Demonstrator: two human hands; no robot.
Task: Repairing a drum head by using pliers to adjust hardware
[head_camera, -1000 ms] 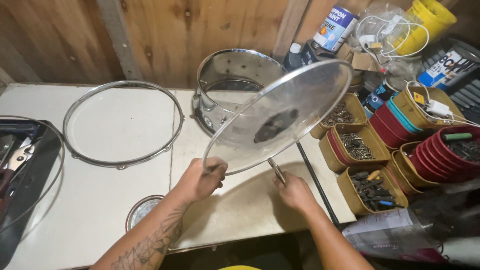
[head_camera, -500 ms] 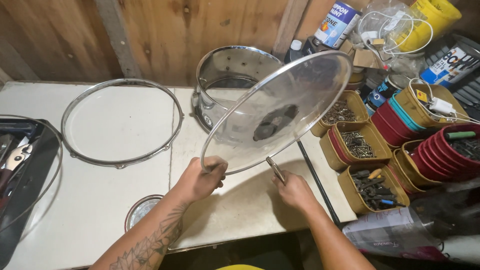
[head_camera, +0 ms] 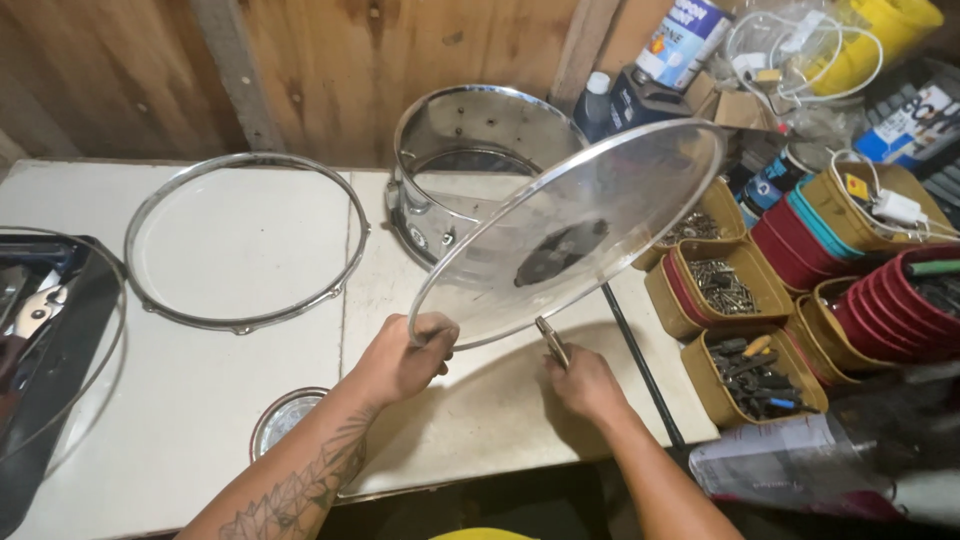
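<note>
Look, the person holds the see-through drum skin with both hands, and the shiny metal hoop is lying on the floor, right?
Not quite. The head view shows the metal hoop lying on the white table, not the floor. The left hand and right hand do hold the clear drum skin.

The clear drumhead (head_camera: 575,235) veils the front rim of the chrome drum shell (head_camera: 470,150) and part of a tan bin (head_camera: 700,215) behind it. The right hand (head_camera: 588,385) hides all but the tip of a slim metal tool (head_camera: 551,342). The frame's left edge cuts off a black case (head_camera: 45,330). The bins' small hardware is too fine to identify.
</note>
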